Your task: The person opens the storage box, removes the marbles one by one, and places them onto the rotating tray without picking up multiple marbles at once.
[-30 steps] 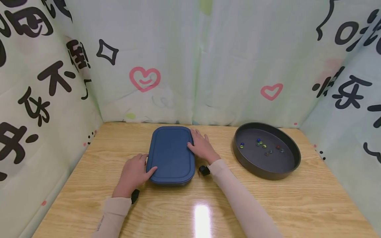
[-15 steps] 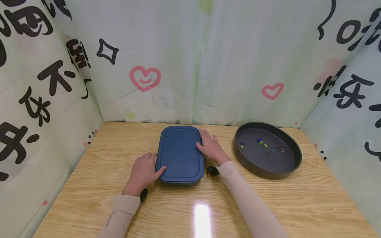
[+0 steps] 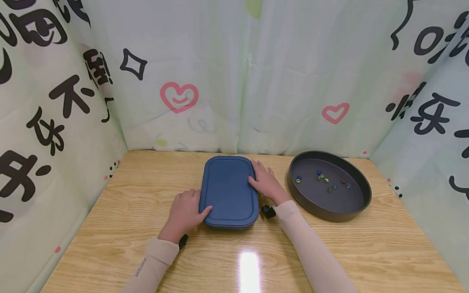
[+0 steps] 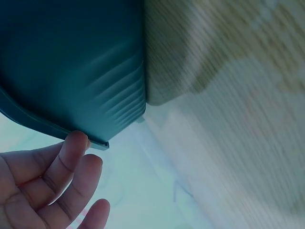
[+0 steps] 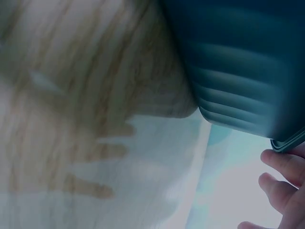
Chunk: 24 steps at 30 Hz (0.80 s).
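A blue lidded box stands lid-up on the wooden table, left of the round pan. My left hand grips its near left side, the thumb lying over the lid's edge. On the far right side my right hand holds the box, thumb on the lid and fingers along the rim. Ribbed walls of the box fill much of the left wrist view, where a fingertip of the left hand meets the rim from below. In the right wrist view, fingers of the right hand reach the rim.
To the right, a dark grey round pan holds several glass marbles. Printed fabric curtains enclose the back and both sides of the wooden table. A black wrist device sits under the right wrist.
Both hands have slid the blue box rightward across the table, closer to the pan, keeping the same hold. The pan and marbles look unchanged.
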Motion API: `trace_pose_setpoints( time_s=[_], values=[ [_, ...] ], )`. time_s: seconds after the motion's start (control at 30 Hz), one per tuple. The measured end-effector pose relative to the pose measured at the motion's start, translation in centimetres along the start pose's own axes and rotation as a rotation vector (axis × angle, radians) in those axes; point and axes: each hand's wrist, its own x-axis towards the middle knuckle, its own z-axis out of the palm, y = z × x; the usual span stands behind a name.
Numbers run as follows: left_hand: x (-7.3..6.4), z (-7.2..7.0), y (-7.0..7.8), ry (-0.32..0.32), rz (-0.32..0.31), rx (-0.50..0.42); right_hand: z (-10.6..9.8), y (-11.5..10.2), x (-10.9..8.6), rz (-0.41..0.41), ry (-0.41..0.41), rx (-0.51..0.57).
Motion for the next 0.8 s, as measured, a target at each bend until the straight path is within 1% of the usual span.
trace_pose_setpoints(
  time_s=[0.13, 0.23, 0.3, 0.33, 0.37, 0.4, 0.43, 0.5, 0.57, 0.6, 0.63, 0.7, 0.8],
  values=[
    [0.0, -0.2, 0.2, -0.014, -0.004, -0.003, -0.1, 0.2, -0.1, 0.001, -0.01, 0.013],
    [-0.1, -0.4, 0.3, -0.018, -0.007, 0.036, -0.3, 0.2, -0.2, -0.006, -0.015, 0.028],
    [-0.1, -0.5, 0.5, 0.005, 0.006, 0.083, -0.6, 0.2, -0.4, -0.001, -0.015, 0.049],
    [-0.1, -0.6, 0.7, 0.024, 0.026, 0.11, -0.7, 0.2, -0.6, 0.002, -0.013, 0.064],
    [-0.2, -0.6, 0.9, 0.053, 0.059, 0.129, -0.8, 0.3, -0.8, 0.005, -0.011, 0.081],
    [-0.2, -0.7, 1.2, 0.084, 0.107, 0.136, -1.0, 0.4, -0.9, 0.007, -0.008, 0.097],
    [-0.2, -0.7, 1.5, 0.117, 0.17, 0.142, -1.1, 0.5, -1.1, 0.014, -0.006, 0.118],
    [-0.3, -0.6, 2.2, 0.172, 0.33, 0.148, -1.2, 0.7, -1.3, 0.02, 0.0, 0.154],
    [-0.3, -0.6, 3.0, 0.208, 0.489, 0.144, -1.2, 0.9, -1.5, 0.017, 0.007, 0.186],
    [-0.3, -0.5, 3.3, 0.214, 0.553, 0.146, -1.2, 1.0, -1.6, 0.016, 0.011, 0.197],
    [-0.3, -0.5, 3.6, 0.218, 0.603, 0.151, -1.2, 1.1, -1.7, 0.018, 0.013, 0.209],
    [-0.3, -0.5, 4.2, 0.227, 0.668, 0.172, -1.1, 1.2, -1.9, 0.016, 0.01, 0.218],
    [-0.4, -0.6, 4.8, 0.228, 0.708, 0.192, -0.9, 1.3, -2.2, 0.022, 0.0, 0.22]
  ],
)
